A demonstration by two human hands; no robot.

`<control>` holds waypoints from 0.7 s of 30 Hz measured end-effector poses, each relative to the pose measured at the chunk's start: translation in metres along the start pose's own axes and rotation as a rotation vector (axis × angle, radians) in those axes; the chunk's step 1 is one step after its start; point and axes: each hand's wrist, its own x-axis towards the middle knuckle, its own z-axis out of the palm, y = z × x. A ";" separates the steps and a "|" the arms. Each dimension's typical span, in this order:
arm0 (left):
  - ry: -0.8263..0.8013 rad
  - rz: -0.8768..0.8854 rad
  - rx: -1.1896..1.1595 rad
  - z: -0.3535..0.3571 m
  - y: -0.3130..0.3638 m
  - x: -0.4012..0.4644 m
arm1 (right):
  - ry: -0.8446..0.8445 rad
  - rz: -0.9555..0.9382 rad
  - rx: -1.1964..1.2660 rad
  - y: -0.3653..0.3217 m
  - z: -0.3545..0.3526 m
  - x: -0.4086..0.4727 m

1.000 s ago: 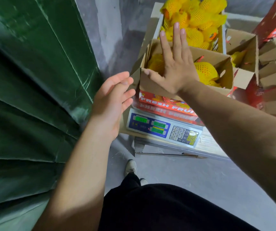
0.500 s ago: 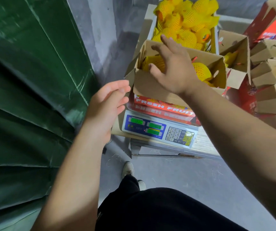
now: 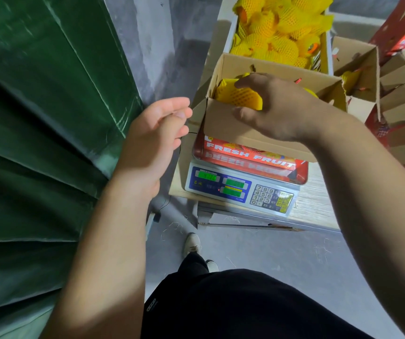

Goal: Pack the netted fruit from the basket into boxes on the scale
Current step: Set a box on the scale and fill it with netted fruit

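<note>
Scale [image 3: 242, 189] on board (grey concrete floor).

Grey concrete corner with a green tarp

A creased, glossy green tarpaulin [image 3: 45, 123] fills the left side, hanging in folds against a grey concrete wall [image 3: 147, 37]. The grey floor [image 3: 282, 253] carries thin scattered strands and scuffs. A pale wooden board [image 3: 316, 204] rests on a low metal frame [image 3: 245, 216]. Light falls from the upper right, leaving the wall corner in shadow.
</note>
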 end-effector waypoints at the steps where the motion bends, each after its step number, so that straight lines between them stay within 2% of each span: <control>1: 0.001 0.003 0.002 -0.001 0.000 0.000 | 0.004 0.005 0.007 0.001 0.000 -0.001; 21: -0.046 0.034 0.044 0.004 0.004 -0.004 | 0.034 0.058 0.102 -0.004 0.007 -0.014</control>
